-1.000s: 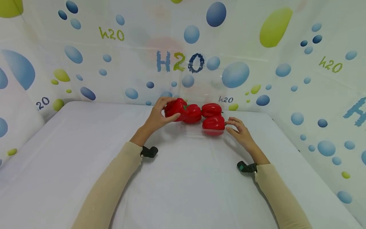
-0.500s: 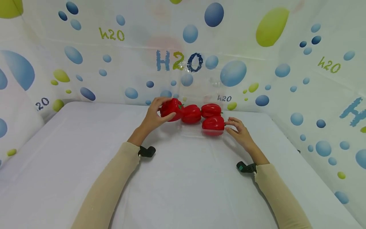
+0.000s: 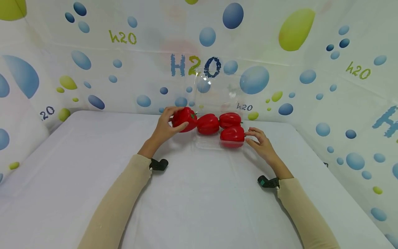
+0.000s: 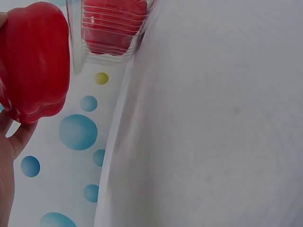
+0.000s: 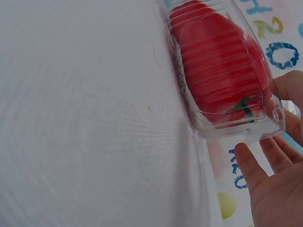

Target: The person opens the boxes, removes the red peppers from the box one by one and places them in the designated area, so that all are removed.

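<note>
A red pepper (image 3: 184,118) is gripped by the left hand (image 3: 166,127), with the fingers curled over its top and the thumb pressed against its near side; it is held just above the table (image 3: 199,200), immediately left of a clear box (image 3: 214,143). In the left wrist view this pepper (image 4: 32,61) is seen lifted off the cloth beside the box's ribbed wall (image 4: 113,33).

Three more peppers are seen inside the box: one at the back left (image 3: 208,123), one at the back right (image 3: 230,119) and one at the front right (image 3: 232,136). The box's open lid (image 3: 214,90) stands upright behind them.

The right hand (image 3: 260,142) is laid against the right end of the box, its fingers loosely spread and only lightly bent; nothing is grasped. In the right wrist view the fingertips (image 5: 246,158) are seen touching the box's corner (image 5: 274,125), with a pepper (image 5: 220,80) visible through the plastic.
</note>
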